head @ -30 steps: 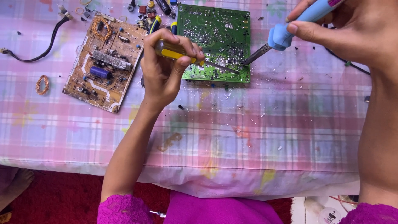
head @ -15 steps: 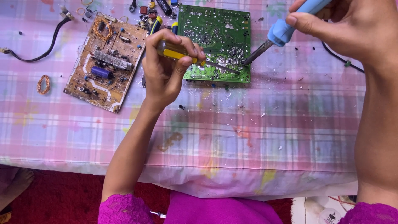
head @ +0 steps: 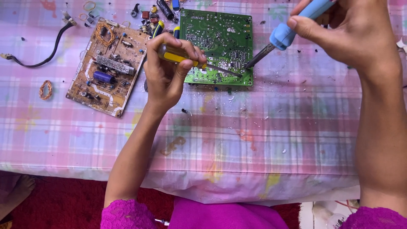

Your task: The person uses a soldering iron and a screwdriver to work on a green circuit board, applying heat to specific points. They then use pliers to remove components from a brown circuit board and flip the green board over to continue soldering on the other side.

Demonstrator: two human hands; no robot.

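Note:
A green circuit board lies solder side up on the pink plaid tablecloth. My left hand grips a yellow-handled screwdriver whose shaft reaches right to the board's lower right corner. My right hand holds a blue-handled soldering iron. Its metal tip meets the board near the screwdriver's tip.
A brown circuit board with a blue capacitor and copper coil lies left of my left hand. Loose components sit at the far edge, with a black cable and copper wire ring at left. Bits of debris speckle the cloth.
Both tools stay at the board's lower right corner. My right hand has shifted slightly up and right along the iron's handle.

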